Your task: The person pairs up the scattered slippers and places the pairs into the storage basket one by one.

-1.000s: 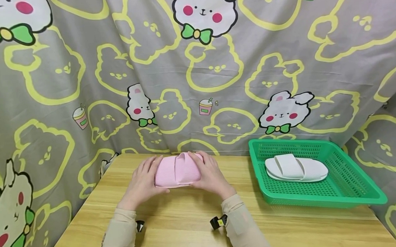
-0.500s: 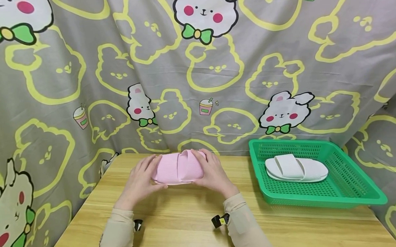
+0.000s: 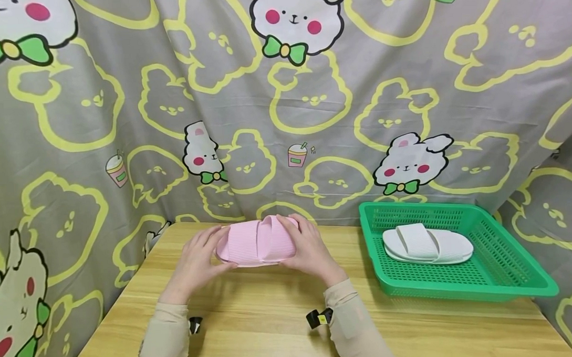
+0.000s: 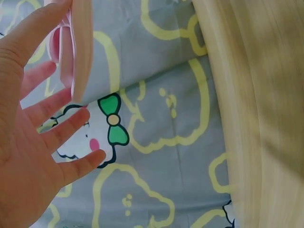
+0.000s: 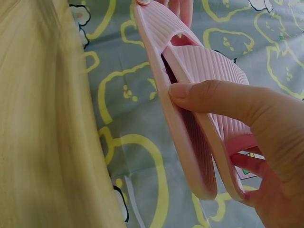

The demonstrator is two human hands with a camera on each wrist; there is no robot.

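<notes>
A pink ribbed pair of slippers, one tucked into the other, is held up over the far part of the table. My left hand holds its left end, thumb along the near edge and fingers on the far side. In the left wrist view, that hand's lower fingers are spread and off the slippers. The right end is gripped by my right hand. In the right wrist view, its thumb presses the edge of one sole, with the other fingers behind the slippers.
To the right on the wooden table stands a green perforated basket with white slippers in it. A grey patterned curtain hangs right behind the table. Small black wrist cameras sit under the sleeves.
The pink slippers have risen slightly. My left hand has slid a little left and toward me along their end, uncovering more of the tip; my right hand has shifted slightly right with them.
</notes>
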